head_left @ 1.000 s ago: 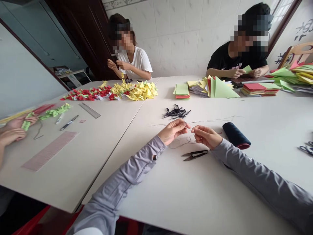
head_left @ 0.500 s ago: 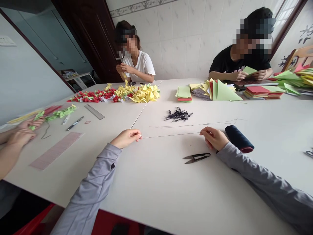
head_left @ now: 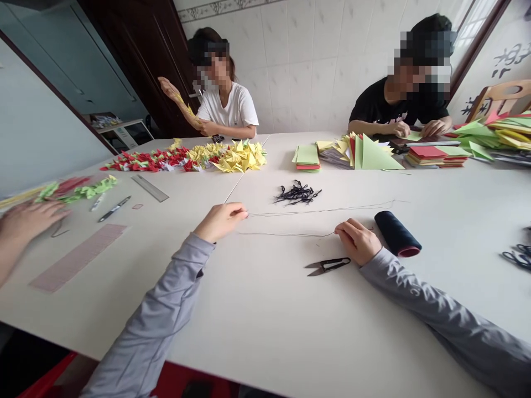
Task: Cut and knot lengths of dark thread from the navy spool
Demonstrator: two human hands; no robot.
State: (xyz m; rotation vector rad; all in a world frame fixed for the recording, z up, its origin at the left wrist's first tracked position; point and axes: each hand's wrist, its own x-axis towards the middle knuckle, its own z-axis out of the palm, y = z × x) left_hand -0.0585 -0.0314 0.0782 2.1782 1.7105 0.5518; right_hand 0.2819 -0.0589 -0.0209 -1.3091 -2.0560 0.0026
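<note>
My left hand (head_left: pixel 222 221) is closed, fingertips pinched at the left end of a long dark thread (head_left: pixel 298 211) that stretches right across the table. My right hand (head_left: pixel 357 240) pinches the end of a nearer thread (head_left: pixel 286 235), whose other end lies loose below my left fingertips. Beside my right wrist rests a spool of dark thread (head_left: pixel 397 233) on its side. Thread snips (head_left: pixel 328 266) lie just left of that wrist, blades pointing left. Beyond the threads sits a pile of knotted black cord loops (head_left: pixel 297 192).
Folded paper pieces (head_left: pixel 240 157), paper stacks (head_left: pixel 307 157) and two people are across the table. At left are another person's hand (head_left: pixel 33 218), a ruler (head_left: pixel 150 188), a pen (head_left: pixel 114 209) and a pinkish gridded strip (head_left: pixel 78 257). Scissors handles (head_left: pixel 518 257) show at right.
My left hand has let go of the nearer thread and moved up to the farther one. That nearer thread now lies slack from my right hand. The view has shifted slightly.
</note>
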